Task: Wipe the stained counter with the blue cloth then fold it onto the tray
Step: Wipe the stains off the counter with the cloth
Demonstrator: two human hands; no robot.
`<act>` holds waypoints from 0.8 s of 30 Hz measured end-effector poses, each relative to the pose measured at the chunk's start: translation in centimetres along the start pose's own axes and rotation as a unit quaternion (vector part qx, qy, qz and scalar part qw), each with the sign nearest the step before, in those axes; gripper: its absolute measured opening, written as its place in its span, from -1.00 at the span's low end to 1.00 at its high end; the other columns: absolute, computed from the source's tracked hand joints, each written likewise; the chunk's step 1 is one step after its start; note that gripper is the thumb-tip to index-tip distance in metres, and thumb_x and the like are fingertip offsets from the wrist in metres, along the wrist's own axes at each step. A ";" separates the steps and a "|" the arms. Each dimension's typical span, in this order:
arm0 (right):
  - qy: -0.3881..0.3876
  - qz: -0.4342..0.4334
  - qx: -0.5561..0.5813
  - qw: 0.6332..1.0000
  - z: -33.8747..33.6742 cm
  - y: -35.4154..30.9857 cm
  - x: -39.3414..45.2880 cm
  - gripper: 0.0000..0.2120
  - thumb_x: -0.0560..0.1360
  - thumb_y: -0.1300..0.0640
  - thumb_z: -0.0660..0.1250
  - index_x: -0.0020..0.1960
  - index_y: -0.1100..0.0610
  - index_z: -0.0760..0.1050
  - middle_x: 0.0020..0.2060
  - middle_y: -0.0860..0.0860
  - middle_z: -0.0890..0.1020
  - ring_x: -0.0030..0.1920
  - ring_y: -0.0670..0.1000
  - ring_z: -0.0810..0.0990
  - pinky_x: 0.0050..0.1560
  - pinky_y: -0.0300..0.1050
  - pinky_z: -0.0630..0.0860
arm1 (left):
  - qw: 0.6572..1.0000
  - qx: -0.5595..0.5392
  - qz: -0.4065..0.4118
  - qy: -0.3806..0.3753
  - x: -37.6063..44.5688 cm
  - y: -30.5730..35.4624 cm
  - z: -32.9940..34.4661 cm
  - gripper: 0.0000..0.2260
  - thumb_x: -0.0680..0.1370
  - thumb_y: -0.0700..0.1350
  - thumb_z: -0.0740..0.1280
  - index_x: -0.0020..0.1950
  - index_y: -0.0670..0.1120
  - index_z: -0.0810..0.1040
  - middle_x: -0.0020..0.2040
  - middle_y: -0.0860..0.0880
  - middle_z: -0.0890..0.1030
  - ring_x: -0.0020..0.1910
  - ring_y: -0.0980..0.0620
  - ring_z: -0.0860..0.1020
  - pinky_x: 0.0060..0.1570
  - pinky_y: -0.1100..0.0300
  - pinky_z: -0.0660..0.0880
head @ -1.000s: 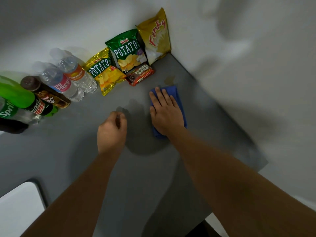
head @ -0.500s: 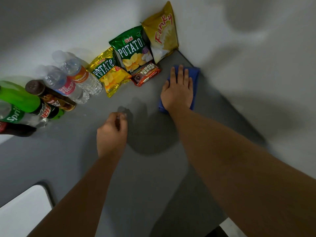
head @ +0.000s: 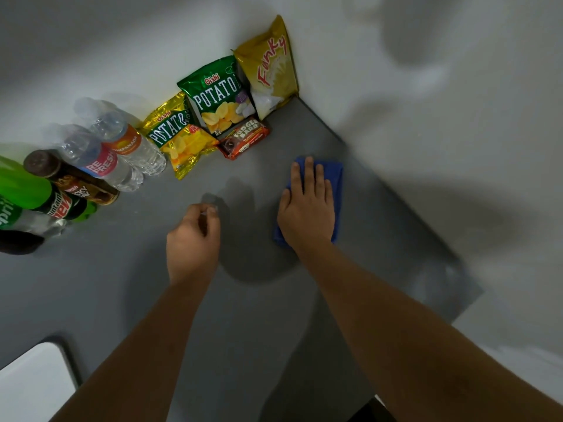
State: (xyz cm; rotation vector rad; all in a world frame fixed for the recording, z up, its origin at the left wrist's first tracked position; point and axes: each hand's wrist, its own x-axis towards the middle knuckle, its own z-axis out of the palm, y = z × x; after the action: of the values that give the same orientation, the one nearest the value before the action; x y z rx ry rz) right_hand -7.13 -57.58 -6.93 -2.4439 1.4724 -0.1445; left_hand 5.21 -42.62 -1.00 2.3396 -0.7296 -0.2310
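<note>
The blue cloth [head: 336, 184] lies folded flat on the grey counter [head: 380, 226], near the right wall. My right hand [head: 306, 211] presses on top of it, palm down, fingers stretched and close together, covering most of the cloth. My left hand [head: 193, 236] hovers over the counter to the left, fingers curled loosely in, holding nothing that I can see. A corner of the white tray [head: 29, 382] shows at the bottom left. No stain is visible on the counter around the cloth.
Snack bags [head: 219, 95] and a chocolate bar pack [head: 243, 138] lean in the far corner. Several bottles [head: 100, 156] stand along the left wall. The counter's right edge [head: 466, 303] drops off near my right forearm.
My right hand pushed the cloth up into the corner over the brown stain, then pulled it back toward me. The left hand stayed in place.
</note>
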 end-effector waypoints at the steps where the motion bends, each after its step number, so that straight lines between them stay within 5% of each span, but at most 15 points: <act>1: -0.002 -0.009 0.000 1.000 0.3 -0.2 -0.6 -0.42 0.70 -0.08 -0.15 0.68 0.07 -0.09 0.67 0.08 -0.10 0.65 0.11 -0.14 0.63 0.09 -0.14 | 1.000 -0.002 -0.002 -0.001 0.0 0.0 0.1 -0.76 0.67 0.06 0.19 0.14 0.00 0.60 -0.11 -0.08 0.71 -0.06 -0.16 0.66 -0.10 0.02 0.57; 12: -0.014 -0.141 -0.002 0.990 -0.5 -0.9 4.9 -0.44 0.69 -0.03 -0.02 0.66 0.08 0.07 0.66 0.05 0.07 0.65 0.09 0.00 0.62 0.07 -0.04 | 1.000 -0.010 -0.010 0.008 -0.1 -0.6 -0.2 -0.75 0.67 0.07 0.19 0.12 -0.01 0.60 -0.13 -0.08 0.70 -0.08 -0.16 0.65 -0.07 -0.08 0.59; 24: -0.018 -0.100 -0.008 0.995 -2.3 1.9 8.7 -0.45 0.70 -0.02 -0.02 0.67 0.05 0.04 0.66 0.05 0.04 0.65 0.11 -0.02 0.62 0.07 -0.06 | 1.000 -0.010 -0.005 0.015 -0.1 -0.9 -1.4 -0.75 0.66 0.08 0.18 0.12 -0.01 0.59 -0.16 -0.06 0.70 -0.10 -0.15 0.67 -0.09 -0.06 0.60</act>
State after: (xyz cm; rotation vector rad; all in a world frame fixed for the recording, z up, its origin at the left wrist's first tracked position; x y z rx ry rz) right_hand -5.11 -66.46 -5.83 -2.5887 1.2164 -0.1290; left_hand 6.02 -41.29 -0.51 2.3237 -0.6984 -0.2062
